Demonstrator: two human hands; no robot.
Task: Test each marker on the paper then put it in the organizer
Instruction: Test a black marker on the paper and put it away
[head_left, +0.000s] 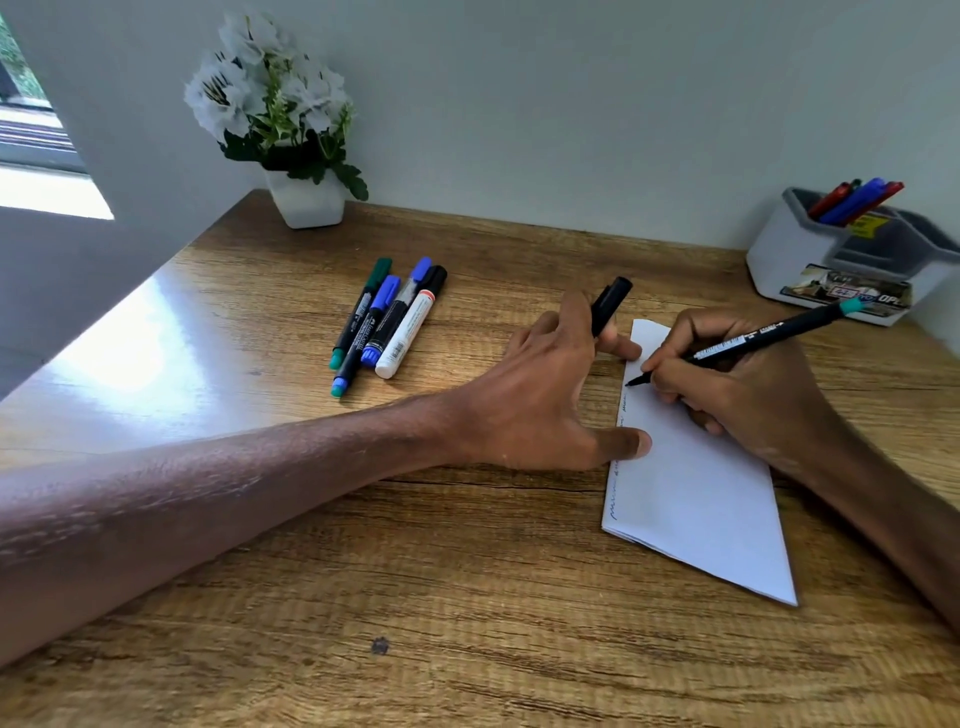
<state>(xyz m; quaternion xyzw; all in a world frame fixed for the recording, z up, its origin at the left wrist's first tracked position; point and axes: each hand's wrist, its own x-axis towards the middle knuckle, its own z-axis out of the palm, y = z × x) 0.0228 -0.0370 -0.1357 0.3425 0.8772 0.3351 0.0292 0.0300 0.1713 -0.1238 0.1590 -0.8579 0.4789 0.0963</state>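
My right hand (737, 395) grips a thin black marker (753, 340) with a teal end, its tip touching the left edge of the folded white paper (696, 499), where wavy ink lines run. My left hand (545, 395) holds the marker's black cap (610, 304) between its fingers, while its thumb and a fingertip press on the paper's edge. Several markers (384, 322) lie together on the desk to the left: green, blue, and a white one with a black cap. The white organizer (789, 260) stands at the back right with red and blue markers (852, 200) in it.
A white pot of artificial white flowers (306, 202) stands at the back left against the wall. The wooden desk (415, 597) ends at a wall behind and a window opening on the far left.
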